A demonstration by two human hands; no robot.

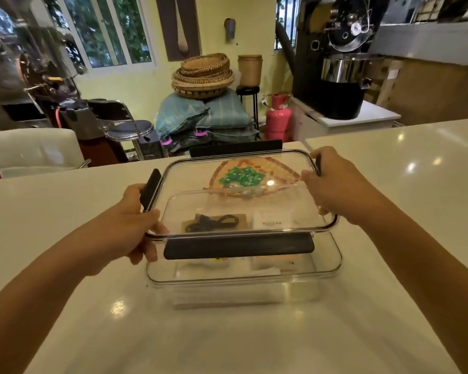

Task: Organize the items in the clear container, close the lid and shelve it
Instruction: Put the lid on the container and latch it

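Observation:
A clear plastic container [327, 268] stands on the white counter in front of me. Above it I hold its clear lid [189, 174] with black latches, tilted, near edge low over the container. My left hand [135, 220] grips the lid's left side by the black latch. My right hand [333, 184] grips the lid's right side. Through the lid I see a black cable on a brown card [214, 222] and a white packet [272, 220] inside the container. A woven tray with green packets [241, 178] lies beyond, seen through the lid.
The white counter [227, 333] spreads around the container. Beyond its far edge are a white chair [35, 149], a stool [130, 129], stacked baskets on sacks [203, 76], a pink gas cylinder [278, 117] and a black roasting machine [335, 63].

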